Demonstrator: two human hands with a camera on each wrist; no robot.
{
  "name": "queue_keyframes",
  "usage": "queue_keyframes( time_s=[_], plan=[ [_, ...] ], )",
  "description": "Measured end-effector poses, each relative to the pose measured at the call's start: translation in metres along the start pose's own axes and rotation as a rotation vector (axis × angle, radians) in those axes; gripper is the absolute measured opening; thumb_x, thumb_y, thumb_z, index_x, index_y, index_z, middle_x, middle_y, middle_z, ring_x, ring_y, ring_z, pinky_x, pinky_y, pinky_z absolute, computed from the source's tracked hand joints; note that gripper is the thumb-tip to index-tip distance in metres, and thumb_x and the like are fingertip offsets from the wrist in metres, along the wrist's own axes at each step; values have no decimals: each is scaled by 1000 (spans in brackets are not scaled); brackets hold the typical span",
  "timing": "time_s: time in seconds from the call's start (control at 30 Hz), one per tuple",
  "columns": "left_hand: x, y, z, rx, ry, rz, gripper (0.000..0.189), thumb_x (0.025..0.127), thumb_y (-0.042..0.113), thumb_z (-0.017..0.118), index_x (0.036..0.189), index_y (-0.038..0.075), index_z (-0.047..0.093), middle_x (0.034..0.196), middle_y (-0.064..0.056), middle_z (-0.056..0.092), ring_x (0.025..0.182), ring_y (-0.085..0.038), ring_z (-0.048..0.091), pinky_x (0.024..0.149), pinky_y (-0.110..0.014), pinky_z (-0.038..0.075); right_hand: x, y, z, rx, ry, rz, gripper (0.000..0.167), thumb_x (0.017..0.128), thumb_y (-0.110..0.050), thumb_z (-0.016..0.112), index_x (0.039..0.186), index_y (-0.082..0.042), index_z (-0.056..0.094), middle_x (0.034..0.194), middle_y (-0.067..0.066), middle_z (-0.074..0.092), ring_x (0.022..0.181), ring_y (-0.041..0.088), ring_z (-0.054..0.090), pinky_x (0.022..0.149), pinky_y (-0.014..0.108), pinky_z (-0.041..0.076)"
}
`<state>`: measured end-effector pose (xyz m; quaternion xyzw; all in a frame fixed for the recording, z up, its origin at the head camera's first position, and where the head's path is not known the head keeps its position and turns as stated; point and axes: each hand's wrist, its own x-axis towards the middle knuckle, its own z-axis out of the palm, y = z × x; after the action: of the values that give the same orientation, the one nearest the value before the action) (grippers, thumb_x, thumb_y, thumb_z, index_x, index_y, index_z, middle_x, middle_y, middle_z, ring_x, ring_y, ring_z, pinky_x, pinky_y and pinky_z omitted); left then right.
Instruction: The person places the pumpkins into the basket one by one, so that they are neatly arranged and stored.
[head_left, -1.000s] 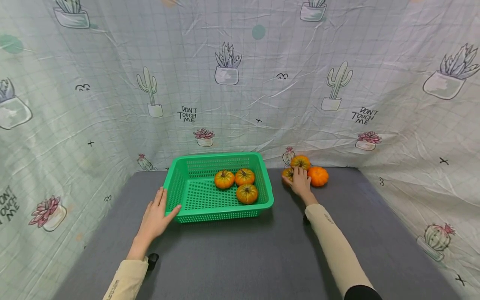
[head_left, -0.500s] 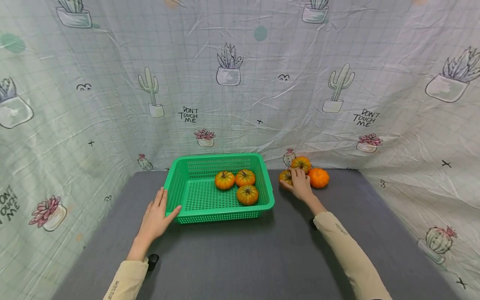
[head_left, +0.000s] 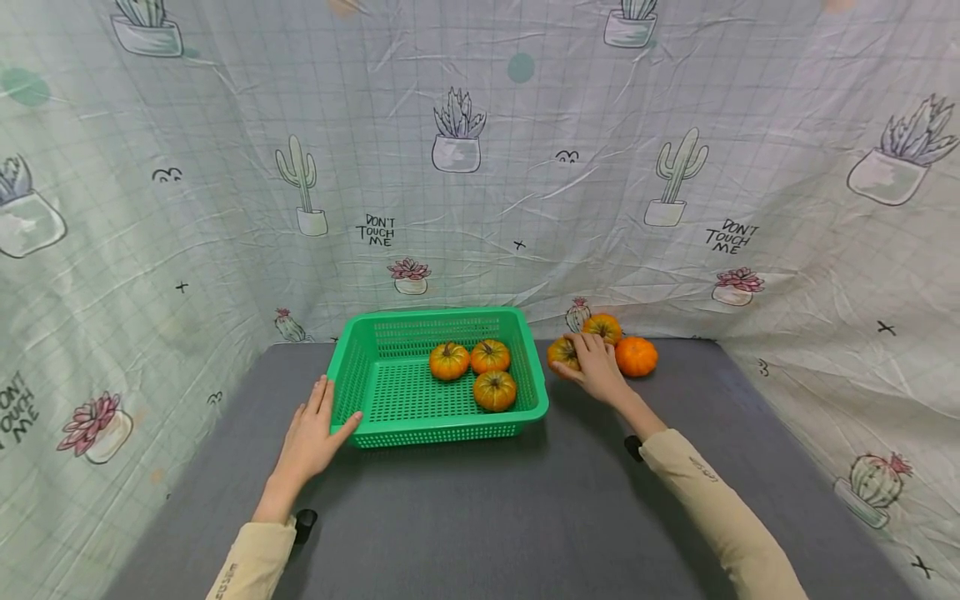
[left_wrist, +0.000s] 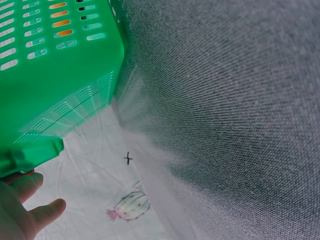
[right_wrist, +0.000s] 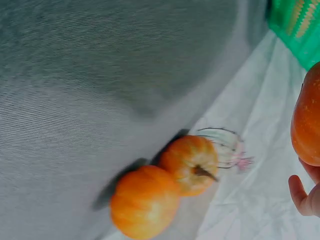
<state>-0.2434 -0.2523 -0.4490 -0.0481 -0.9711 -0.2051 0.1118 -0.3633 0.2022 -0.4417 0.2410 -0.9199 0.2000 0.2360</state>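
Observation:
My right hand [head_left: 597, 369] grips a small orange-green pumpkin [head_left: 562, 356], fingers over its top and thumb at its near side. The same pumpkin [right_wrist: 308, 120] fills the right edge of the right wrist view, with fingertips [right_wrist: 298, 194] below it. A green plastic basket [head_left: 435, 434] stands at the middle, holding three small pumpkins, one of them a ribbed pumpkin [head_left: 495, 391] near its right front corner. My left hand [head_left: 306, 436] rests with outstretched fingers at the basket's left rim. From the left wrist, fingertips [left_wrist: 30, 185] show right at the green rim [left_wrist: 37, 154].
Two more pumpkins lie at the back right, a bright orange pumpkin [head_left: 637, 357] and a greenish-orange pumpkin [head_left: 602, 328] near the wall. The grey table [head_left: 480, 517] meets a hanging white cloth [head_left: 517, 192] printed with cacti.
My right hand has moved left toward the basket with the pumpkin in its grip, away from the other two. The left hand and the basket have stayed in place.

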Motion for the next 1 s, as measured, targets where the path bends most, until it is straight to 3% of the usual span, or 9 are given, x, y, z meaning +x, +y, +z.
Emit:
queue_keyframes(
  time_s=[0.27, 0.5, 0.7, 1.0],
  plan=[
    [0, -1, 0, 0, 4, 3, 86, 87, 55, 42, 142, -3, 10, 148, -24, 8, 136, -39, 13, 104, -60, 13, 8, -21, -14, -10, -72, -29, 57, 84, -43, 57, 126, -7, 43, 120, 15, 47, 112, 33, 40, 85, 51, 31],
    [1, -1, 0, -2, 2, 3, 86, 87, 55, 41, 142, -3, 9, 148, -24, 6, 136, -39, 12, 104, -60, 13, 16, -40, -21, -34, -76, -82, 54, 83, -44, 57, 124, -11, 44, 121, 12, 46, 111, 30, 41, 85, 49, 32],
    [1, 0, 0, -22, 12, 11, 86, 87, 54, 43, 142, -3, 10, 149, -23, 5, 136, -39, 13, 104, -60, 13, 25, -61, -28, -27, -152, -119, 53, 84, -48, 54, 124, -14, 44, 123, 9, 47, 114, 29, 40, 88, 49, 32],
    [-1, -2, 1, -25, 16, 15, 85, 88, 53, 43, 142, -4, 10, 149, -23, 6, 136, -39, 12, 104, -61, 14, 38, -85, -29, -74, -213, -283, 51, 83, -45, 57, 122, -14, 47, 121, 7, 49, 110, 24, 42, 87, 47, 33]
  ],
)
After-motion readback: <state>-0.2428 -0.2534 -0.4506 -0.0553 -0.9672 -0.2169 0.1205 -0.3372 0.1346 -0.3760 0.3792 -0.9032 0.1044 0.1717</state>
